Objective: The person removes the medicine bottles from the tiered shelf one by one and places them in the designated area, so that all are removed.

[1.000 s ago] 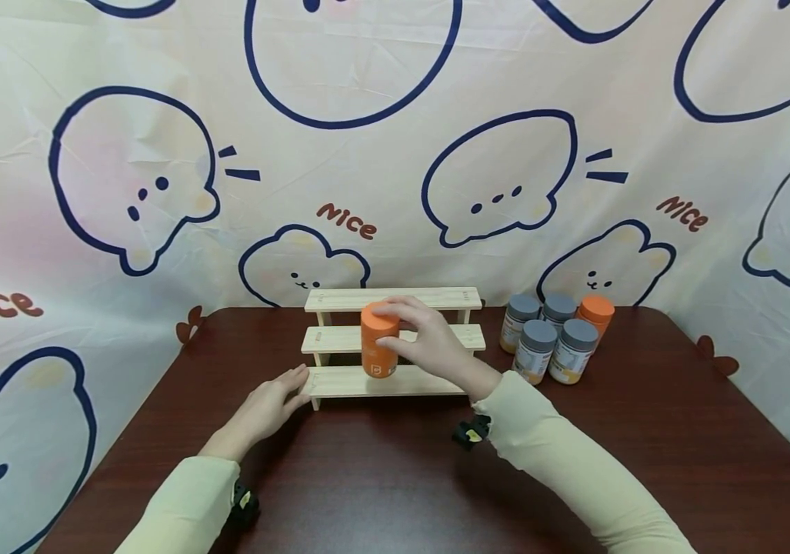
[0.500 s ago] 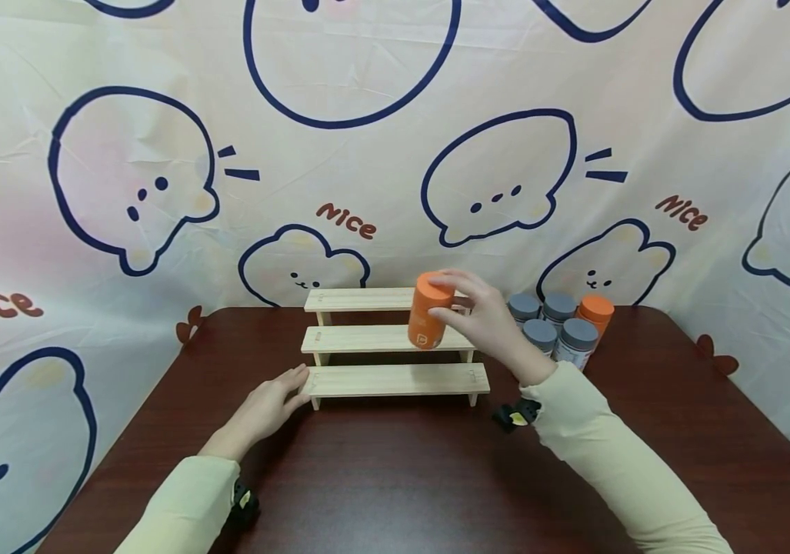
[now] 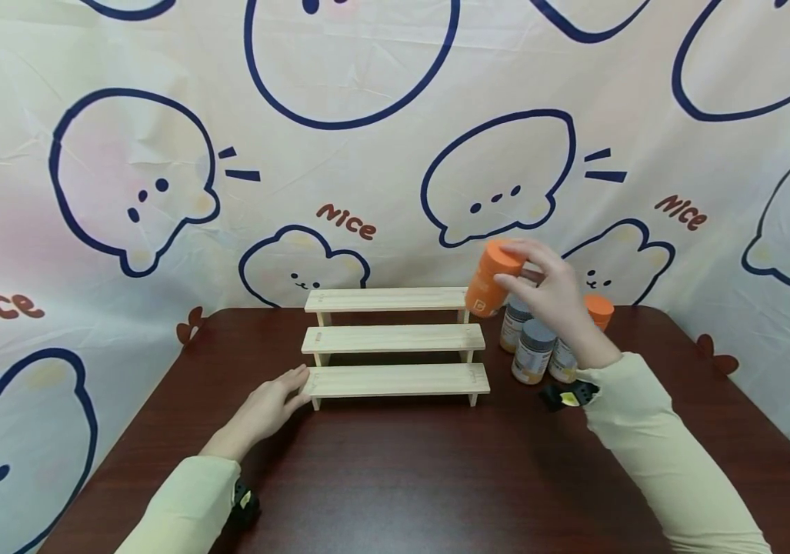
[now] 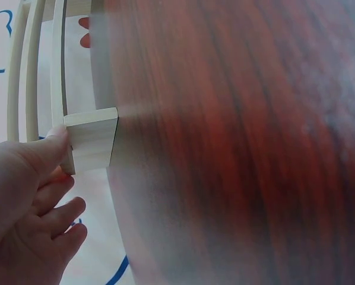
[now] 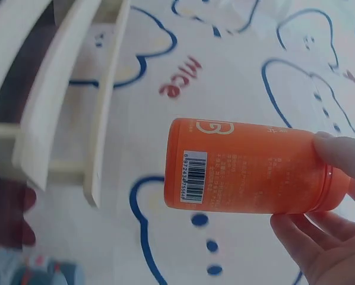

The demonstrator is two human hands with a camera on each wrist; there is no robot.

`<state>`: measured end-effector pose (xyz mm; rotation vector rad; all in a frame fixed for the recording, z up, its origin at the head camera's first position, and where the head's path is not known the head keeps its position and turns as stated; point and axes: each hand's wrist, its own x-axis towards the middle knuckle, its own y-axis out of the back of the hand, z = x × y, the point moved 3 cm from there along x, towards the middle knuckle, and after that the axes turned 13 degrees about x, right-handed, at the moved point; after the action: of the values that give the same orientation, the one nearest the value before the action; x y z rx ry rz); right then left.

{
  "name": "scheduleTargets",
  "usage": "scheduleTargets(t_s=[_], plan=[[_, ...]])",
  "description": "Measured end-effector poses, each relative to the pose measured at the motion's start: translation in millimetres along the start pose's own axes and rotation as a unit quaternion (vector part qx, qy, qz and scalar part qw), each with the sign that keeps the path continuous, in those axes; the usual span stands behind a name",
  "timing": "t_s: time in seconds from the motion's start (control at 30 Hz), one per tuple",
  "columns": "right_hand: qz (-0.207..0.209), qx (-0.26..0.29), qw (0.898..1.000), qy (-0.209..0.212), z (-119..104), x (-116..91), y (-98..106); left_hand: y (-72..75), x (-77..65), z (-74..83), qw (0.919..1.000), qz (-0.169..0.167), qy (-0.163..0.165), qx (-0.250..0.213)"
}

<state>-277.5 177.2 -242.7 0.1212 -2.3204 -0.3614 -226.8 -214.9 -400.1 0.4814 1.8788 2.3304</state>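
Observation:
My right hand (image 3: pixel 555 298) pinches an orange bottle (image 3: pixel 486 286) by its capped top. The bottle hangs slightly tilted in the air, off the right end of the top step of a pale wooden three-step rack (image 3: pixel 395 378). In the right wrist view, a barcode shows on the orange bottle (image 5: pixel 243 166), with thumb and fingers around its cap end. My left hand (image 3: pixel 266 408) is at the rack's front left end. In the left wrist view, the thumb and index finger of the left hand (image 4: pixel 32 196) hold the edge of the rack (image 4: pixel 91 139).
Right of the rack stand several grey-capped bottles (image 3: pixel 533 354), partly behind my right hand and wrist. Another orange bottle (image 3: pixel 598 309) is among them. All stand on a dark brown table (image 3: pixel 395 477). A cartoon-printed cloth (image 3: pixel 381 169) hangs behind and at the sides.
My right hand has lifted the orange bottle from over the lowest step up and to the right, past the rack's right end. The left hand and rack have stayed in place.

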Motion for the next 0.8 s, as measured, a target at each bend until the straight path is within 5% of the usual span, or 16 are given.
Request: scheduleTargets(t_s=[0.27, 0.8], plan=[[0.051, -0.040, 0.997, -0.031, -9.6, -1.3, 40.1, -1.6, 0.0, -0.7, 1.0000, 0.000, 0.002, -0.001], [0.153, -0.129, 0.970, -0.135, 41.6, -31.9, 118.5, -0.1, -1.4, 0.7, 1.0000, 0.008, -0.005, 0.001]])
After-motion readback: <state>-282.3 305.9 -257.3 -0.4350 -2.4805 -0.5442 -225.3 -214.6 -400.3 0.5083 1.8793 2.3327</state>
